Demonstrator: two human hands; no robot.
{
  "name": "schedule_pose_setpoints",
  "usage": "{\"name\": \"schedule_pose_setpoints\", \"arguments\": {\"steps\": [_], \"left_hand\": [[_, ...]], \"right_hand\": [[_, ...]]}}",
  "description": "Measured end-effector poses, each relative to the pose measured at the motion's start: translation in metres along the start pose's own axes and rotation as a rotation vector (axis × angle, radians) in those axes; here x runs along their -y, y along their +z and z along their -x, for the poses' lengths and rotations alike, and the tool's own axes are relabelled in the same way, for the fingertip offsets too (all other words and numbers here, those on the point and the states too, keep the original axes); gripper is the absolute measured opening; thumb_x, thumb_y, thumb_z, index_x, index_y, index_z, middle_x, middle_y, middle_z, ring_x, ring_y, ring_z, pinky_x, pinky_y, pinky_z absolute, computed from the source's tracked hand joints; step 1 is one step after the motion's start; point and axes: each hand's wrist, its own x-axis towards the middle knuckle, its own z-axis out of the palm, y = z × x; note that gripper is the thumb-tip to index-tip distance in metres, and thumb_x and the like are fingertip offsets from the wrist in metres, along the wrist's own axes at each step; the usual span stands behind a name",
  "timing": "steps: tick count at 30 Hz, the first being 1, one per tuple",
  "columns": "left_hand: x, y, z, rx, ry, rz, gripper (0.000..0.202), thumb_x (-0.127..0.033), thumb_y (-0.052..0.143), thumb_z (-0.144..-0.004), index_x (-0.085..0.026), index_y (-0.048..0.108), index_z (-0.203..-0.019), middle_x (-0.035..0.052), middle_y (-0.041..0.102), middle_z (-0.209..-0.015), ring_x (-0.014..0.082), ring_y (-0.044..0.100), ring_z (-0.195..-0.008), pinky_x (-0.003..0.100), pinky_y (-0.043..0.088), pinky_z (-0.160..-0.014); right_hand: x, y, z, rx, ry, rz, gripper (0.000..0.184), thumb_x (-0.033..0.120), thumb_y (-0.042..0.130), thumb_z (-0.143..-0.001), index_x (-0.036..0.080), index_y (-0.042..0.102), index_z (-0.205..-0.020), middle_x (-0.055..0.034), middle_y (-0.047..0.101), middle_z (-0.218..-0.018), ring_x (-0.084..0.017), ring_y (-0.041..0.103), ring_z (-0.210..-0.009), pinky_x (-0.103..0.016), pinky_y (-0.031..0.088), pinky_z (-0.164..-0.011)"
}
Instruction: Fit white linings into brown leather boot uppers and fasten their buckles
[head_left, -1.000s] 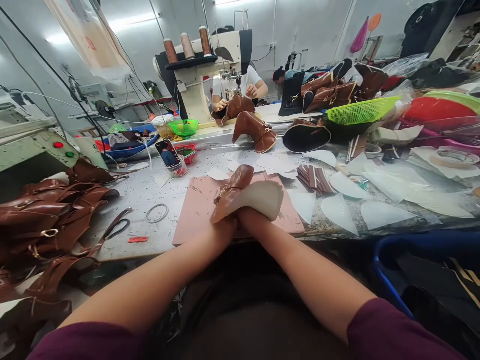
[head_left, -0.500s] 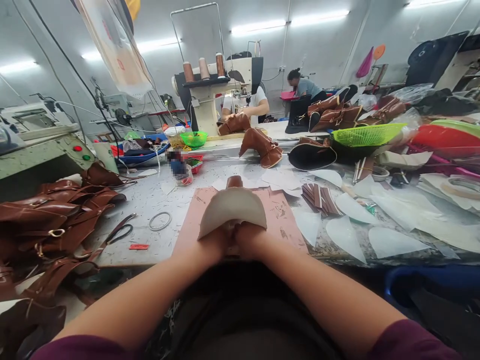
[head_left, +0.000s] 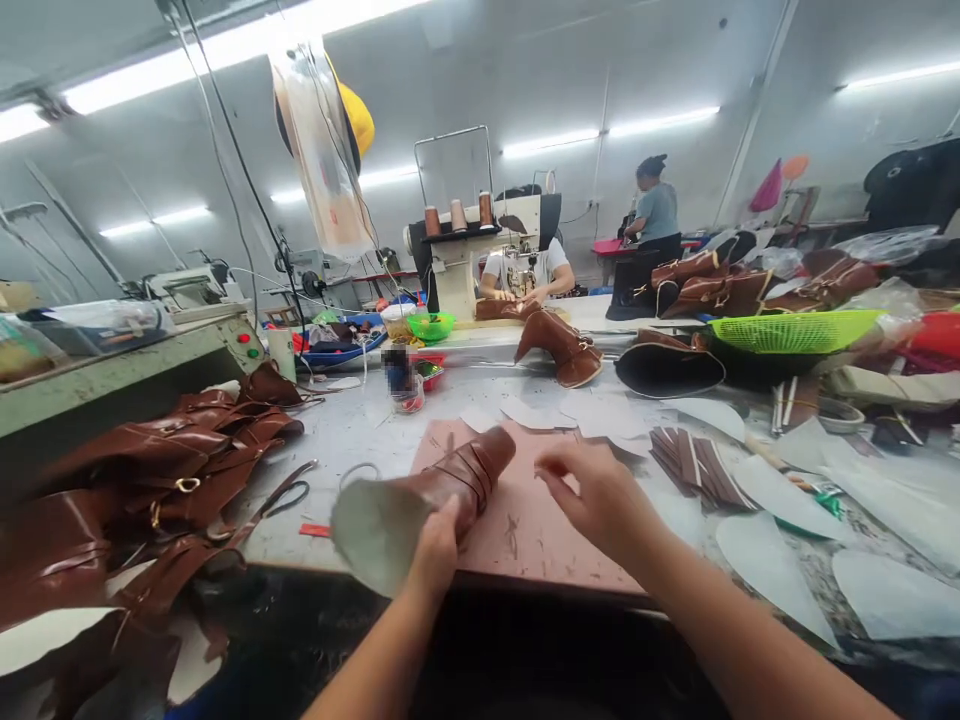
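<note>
We note the grey worktable (head_left: 352, 440) across the view, with a heap of brown leather uppers (head_left: 165, 470) on its left end. A pink cutting mat (head_left: 540, 530) lies at the near edge in front of us. The brown boot upper (head_left: 457, 480) lies tilted over the mat's left corner, its strapped shaft pointing away and to the right, and its pale open end (head_left: 375, 530) hangs past the table edge towards us. Our left hand (head_left: 435, 545) is closed around the boot upper just behind that pale end, thumb on top. Our right hand (head_left: 600, 495) hovers over the mat with fingers loosely spread, holding nothing, just to the right of the shaft tip and apart from it. Black scissors (head_left: 289, 495) lie between heap and mat, with a small red tab (head_left: 313, 530) nearer the edge.
</note>
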Motion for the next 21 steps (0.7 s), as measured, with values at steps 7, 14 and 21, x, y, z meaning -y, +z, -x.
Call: {"name": "schedule_pose_setpoints", "arguments": {"steps": [7,14,21], "left_hand": [[-0.044,-0.001,0.054,0.262,-0.348,0.836,0.032,-0.029,0.056,-0.071,-0.008,0.068,-0.093,0.0140,0.070,-0.091,0.0327,0.060,-0.100,0.043,0.045,-0.091],[-0.046,-0.002,0.063,0.125,-0.322,0.834,0.031,-0.026,0.063,-0.072,-0.010,0.067,-0.098,0.0131,0.071,-0.089,0.0328,0.062,-0.097,0.045,0.045,-0.090],[-0.033,-0.021,0.069,0.300,-0.143,0.630,0.041,-0.030,0.070,-0.067,-0.013,0.066,-0.104,0.0131,0.068,-0.100,0.0337,0.056,-0.106,0.044,0.039,-0.097]], "right_hand": [[-0.037,0.028,0.017,-0.061,0.365,-0.487,0.056,0.052,0.058,-0.072,0.017,0.051,-0.116,-0.0133,0.058,-0.118,-0.029,0.054,-0.108,-0.042,0.046,-0.086],[-0.012,0.009,0.006,-0.002,0.350,-0.607,0.036,0.052,0.052,-0.078,0.017,0.060,-0.083,-0.0049,0.065,-0.073,-0.021,0.060,-0.069,-0.032,0.048,-0.063],[0.002,-0.022,0.014,0.794,0.360,-0.963,0.064,0.048,0.076,-0.052,0.018,0.060,-0.106,-0.0065,0.068,-0.095,-0.032,0.058,-0.100,-0.040,0.047,-0.084]]}}
